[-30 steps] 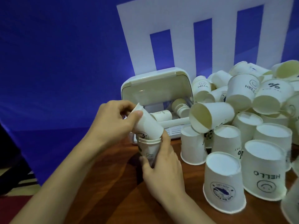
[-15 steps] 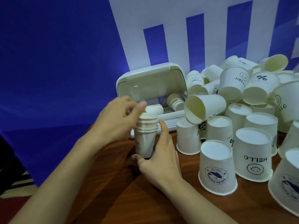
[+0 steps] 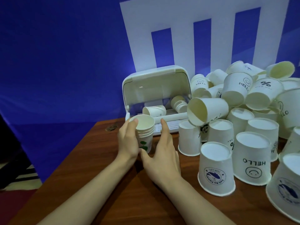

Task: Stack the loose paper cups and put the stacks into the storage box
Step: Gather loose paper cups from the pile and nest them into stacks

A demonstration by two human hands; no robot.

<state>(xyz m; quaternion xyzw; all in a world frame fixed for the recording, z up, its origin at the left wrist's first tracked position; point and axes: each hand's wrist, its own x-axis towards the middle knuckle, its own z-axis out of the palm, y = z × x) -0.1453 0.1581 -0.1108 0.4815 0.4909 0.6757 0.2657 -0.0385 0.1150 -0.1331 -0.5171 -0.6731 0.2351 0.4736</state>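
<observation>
Where it stands mouth-up on the wooden table [image 3: 100, 184], the stack of nested white paper cups [image 3: 145, 133] shows several rolled rims and a green print. The left hand [image 3: 128, 142] clasps its side; the right hand [image 3: 162, 153] has fingers spread, thumb near the base. The open storage box [image 3: 155, 88] sits just behind, loose cups [image 3: 243, 127] piled to the right.

Stack of nested white cups [image 3: 145, 132] upright, mouth up, green print on lowest cup. Storage box [image 3: 155, 88] behind it, lid up, cups lying inside. Loose cups [image 3: 243, 120] piled right, many upside down.
</observation>
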